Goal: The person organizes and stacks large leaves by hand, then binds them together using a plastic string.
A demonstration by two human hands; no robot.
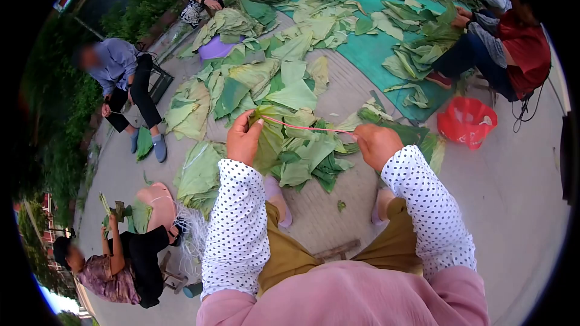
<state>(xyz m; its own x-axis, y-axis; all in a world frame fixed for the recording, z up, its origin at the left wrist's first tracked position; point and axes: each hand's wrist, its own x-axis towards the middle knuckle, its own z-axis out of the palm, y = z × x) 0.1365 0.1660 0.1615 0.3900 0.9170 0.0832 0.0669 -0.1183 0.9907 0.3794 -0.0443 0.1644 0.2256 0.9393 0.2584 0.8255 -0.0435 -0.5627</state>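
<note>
My left hand [243, 139] is closed in a pinch on a large green leaf [267, 150], which hangs down from the fingers. From that leaf a thin pink string [302, 127] stretches across to my right hand [377, 145], whose fingers are closed on its other end. The string is nearly straight, with a slight sag. Below and between my hands lies a heap of green leaves [311, 160] on the ground, in front of my feet. How the string joins the leaf is hidden by my left fingers.
More leaves [241, 87] spread ahead, some on a green mat [368, 54]. A red plastic bag [468, 122] stands at right. White strings [192, 232] lie at left beside a pink basin [158, 200]. A purple container [219, 49] is farther off. Several seated people surround the leaves.
</note>
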